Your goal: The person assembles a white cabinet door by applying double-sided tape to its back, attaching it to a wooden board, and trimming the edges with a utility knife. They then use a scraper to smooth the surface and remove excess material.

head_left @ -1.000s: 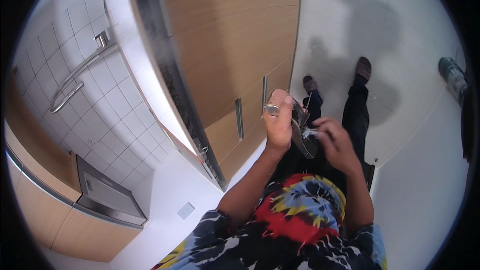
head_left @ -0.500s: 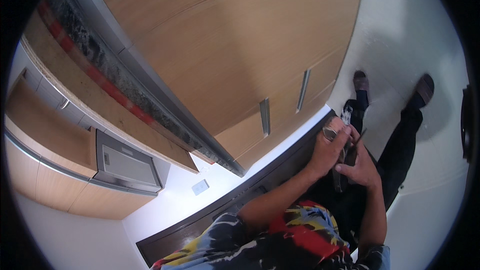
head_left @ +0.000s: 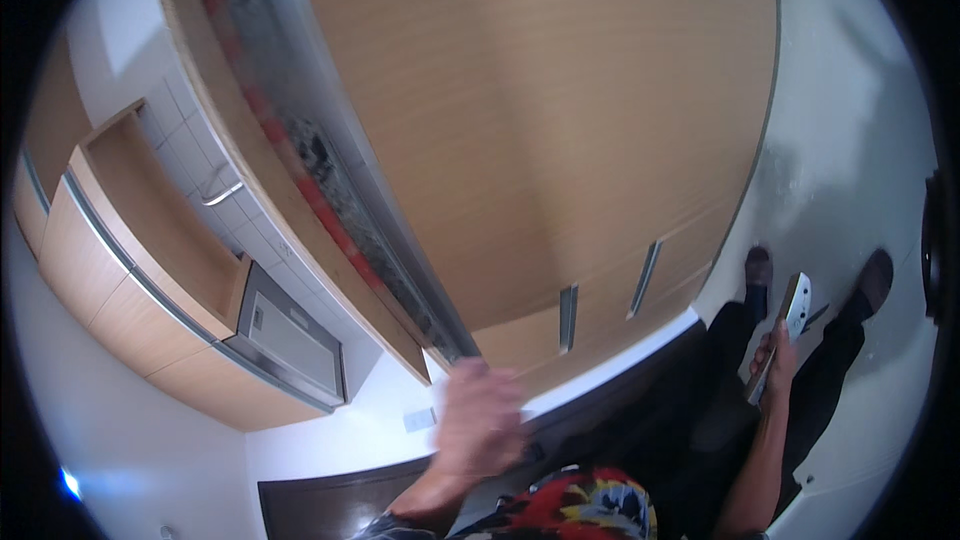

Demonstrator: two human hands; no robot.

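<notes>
My left hand (head_left: 480,420) is raised at the near corner of the wooden cabinet (head_left: 560,140). It is smeared by motion, so its fingers cannot be made out. Low on the right, my right hand (head_left: 775,365) is closed around a long flat tool (head_left: 798,302). This tool's upper end is pale and metallic with several dark round holes, and its narrow lower end shows beneath my fist. A thin dark piece (head_left: 816,318) juts out beside it; whether the two are joined I cannot tell.
Along the cabinet's top edge runs a rough grey strip (head_left: 330,165) with a red line (head_left: 325,215) beside it. Two slim metal handles (head_left: 568,318) are on the cabinet front. Wall cupboards (head_left: 170,325) and a range hood (head_left: 290,340) hang at left; a dark door (head_left: 330,490) stands below.
My hands have come apart. The left has moved left to the cabinet corner, while the right has shifted right and down, holding the flat tool. The view has tilted.
</notes>
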